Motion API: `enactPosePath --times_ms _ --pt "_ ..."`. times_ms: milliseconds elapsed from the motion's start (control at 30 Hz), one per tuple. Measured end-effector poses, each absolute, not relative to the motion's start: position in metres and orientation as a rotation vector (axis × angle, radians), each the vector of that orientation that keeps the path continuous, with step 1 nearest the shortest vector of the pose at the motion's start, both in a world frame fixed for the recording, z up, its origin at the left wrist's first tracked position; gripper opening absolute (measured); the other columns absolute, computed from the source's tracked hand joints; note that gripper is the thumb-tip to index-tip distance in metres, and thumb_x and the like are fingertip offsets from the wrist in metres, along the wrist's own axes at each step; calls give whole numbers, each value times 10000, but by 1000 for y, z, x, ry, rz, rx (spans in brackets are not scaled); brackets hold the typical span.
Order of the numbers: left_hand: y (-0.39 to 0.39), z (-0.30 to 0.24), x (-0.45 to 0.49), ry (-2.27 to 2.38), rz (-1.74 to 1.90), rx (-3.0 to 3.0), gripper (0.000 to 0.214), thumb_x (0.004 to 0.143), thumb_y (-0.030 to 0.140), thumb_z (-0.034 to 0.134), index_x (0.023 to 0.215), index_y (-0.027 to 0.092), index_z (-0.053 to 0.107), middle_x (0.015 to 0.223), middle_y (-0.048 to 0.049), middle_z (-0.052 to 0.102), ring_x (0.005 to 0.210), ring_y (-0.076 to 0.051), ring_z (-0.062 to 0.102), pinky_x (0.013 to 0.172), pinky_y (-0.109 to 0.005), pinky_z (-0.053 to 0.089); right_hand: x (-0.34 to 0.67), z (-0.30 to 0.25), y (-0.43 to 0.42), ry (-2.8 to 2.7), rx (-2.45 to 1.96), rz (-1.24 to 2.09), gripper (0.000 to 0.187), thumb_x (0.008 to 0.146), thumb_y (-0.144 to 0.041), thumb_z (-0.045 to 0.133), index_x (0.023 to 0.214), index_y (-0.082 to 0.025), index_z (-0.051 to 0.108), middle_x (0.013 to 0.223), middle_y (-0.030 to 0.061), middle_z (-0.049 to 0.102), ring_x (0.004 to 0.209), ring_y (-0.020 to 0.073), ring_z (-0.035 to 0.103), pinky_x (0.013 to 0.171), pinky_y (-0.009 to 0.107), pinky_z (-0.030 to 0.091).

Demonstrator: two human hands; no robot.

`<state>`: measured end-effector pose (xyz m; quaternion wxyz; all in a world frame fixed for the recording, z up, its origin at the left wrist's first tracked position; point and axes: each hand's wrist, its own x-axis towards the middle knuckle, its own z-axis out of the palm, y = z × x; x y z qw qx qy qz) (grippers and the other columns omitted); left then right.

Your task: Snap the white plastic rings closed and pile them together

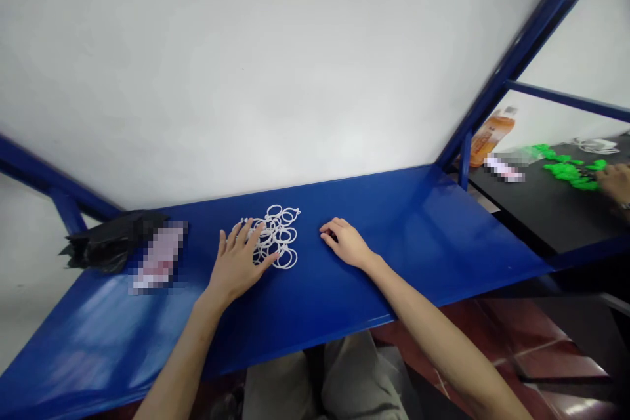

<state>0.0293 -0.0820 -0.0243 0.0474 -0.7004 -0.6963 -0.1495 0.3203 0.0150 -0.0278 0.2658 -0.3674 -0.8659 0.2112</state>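
Observation:
A cluster of white rings (285, 235), each with a small loop or tab, lies in a loose pile on the blue table (315, 315). My left hand (239, 262) rests over the pile's left side with fingers spread, covering some of the rings. To the right of the pile, apart from it, my right hand (348, 243) is on the tabletop with its fingers curled in. Whatever is under those fingers, if anything, is hidden from view.
At the left lie a black plastic bag (108, 246) and a blurred pinkish packet (160, 259). Blue frame bars (522, 46) border the table. Beyond, a black table (522, 203) bears green pieces (571, 174), an orange bottle (492, 134) and another person's hand (615, 182).

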Motion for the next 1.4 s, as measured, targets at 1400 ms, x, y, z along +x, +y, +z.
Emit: enactPosePath --times_ms 1400 --pt "-103 -32 -59 -2087 -666 -2202 419 923 476 483 1204 222 663 1360 -112 629 1300 -314 523 1124 -531 364 321 -32 21 -2276 -979 643 88 958 -199 580 968 -197 667 909 38 664 864 182 591 853 337 460"
